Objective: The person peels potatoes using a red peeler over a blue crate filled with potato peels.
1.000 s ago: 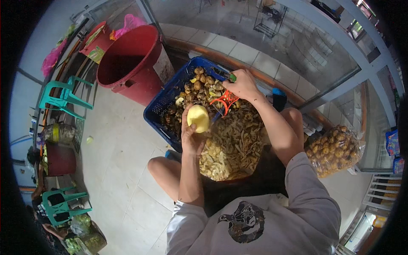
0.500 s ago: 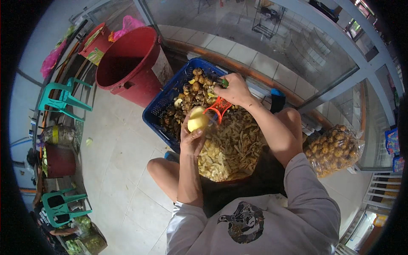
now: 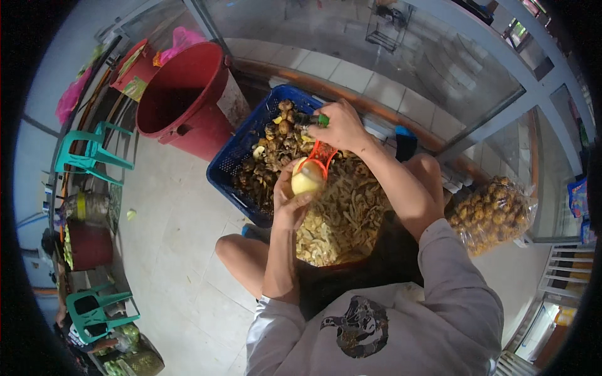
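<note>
My left hand point(image 3: 290, 202) is closed around a peeled, pale yellow potato point(image 3: 306, 180), held above the heap of peelings point(image 3: 351, 200). In my right hand point(image 3: 343, 130) is an orange peeler point(image 3: 322, 150), its head against the upper side of the potato. A green piece point(image 3: 323, 120) shows at the fingers of that hand; whether it is part of the peeler I cannot tell. Beneath and beyond my hands stands a blue plastic crate point(image 3: 237, 199) with brown, unpeeled potatoes point(image 3: 283, 128) in it. The peelings lie between the crate and my crossed legs.
A big red bin point(image 3: 204, 135) stands beyond the crate on the left. To my right sits a clear bag of potatoes point(image 3: 492, 216). Green plastic chairs point(image 3: 94, 150) line the far left, where another person's arm point(image 3: 103, 344) shows. Glass panels point(image 3: 451, 81) rise ahead.
The peeler has come down from beside the potato onto it. My left hand has shifted slightly right with the potato. The whole view has tilted a little.
</note>
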### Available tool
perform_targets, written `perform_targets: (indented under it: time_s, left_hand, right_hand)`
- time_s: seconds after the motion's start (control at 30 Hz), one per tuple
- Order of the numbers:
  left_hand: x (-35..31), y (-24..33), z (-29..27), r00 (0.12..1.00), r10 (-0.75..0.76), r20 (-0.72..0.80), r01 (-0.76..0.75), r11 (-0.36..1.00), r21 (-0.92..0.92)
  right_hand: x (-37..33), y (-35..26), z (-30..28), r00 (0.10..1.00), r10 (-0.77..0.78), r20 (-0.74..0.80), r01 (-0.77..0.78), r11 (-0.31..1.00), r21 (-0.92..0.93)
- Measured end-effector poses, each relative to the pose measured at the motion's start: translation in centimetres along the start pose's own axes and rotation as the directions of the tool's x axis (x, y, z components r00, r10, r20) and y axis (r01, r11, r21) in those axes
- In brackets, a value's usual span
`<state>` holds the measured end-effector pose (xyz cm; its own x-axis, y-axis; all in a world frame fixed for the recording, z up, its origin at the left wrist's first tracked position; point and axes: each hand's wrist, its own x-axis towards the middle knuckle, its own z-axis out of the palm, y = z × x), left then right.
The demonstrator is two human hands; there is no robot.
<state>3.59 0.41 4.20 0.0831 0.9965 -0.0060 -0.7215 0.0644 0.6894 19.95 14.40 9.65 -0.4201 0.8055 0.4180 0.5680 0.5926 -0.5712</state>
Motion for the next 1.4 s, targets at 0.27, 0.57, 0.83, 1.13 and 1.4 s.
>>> perform_targets:
  time_s: [0.27, 0.57, 0.83, 1.13, 1.4]
  left_hand:
    - [0.1, -1.6, -1.4, 1.000, 0.028, 0.004, -0.028, 0.999, 0.023]
    - [-5.6, -18.7, -5.6, 0.490, -0.802, 0.340, 0.816, 0.560, 0.142]
    - [-9.0, -17.6, -10.0, 0.084, -0.993, 0.083, 0.925, 0.108, 0.365]
    - [-8.8, -14.4, -15.0, -0.008, -0.998, -0.066, 0.983, -0.020, 0.185]
    - [-4.3, -10.6, -14.6, 0.662, -0.742, -0.104, 0.748, 0.663, 0.034]
  right_hand:
    - [0.3, -0.2, -0.6, 0.973, 0.228, 0.023, -0.228, 0.973, 0.024]
    - [0.3, 2.4, -0.3, 0.939, 0.343, 0.026, -0.343, 0.939, 0.001]
    - [-1.2, 3.8, -5.8, 0.892, 0.452, -0.004, -0.449, 0.886, 0.115]
    - [-1.8, 4.5, -6.3, 0.911, 0.411, -0.039, -0.411, 0.912, 0.013]
    - [-2.5, 6.2, -4.5, 0.970, 0.243, -0.027, -0.244, 0.968, -0.053]
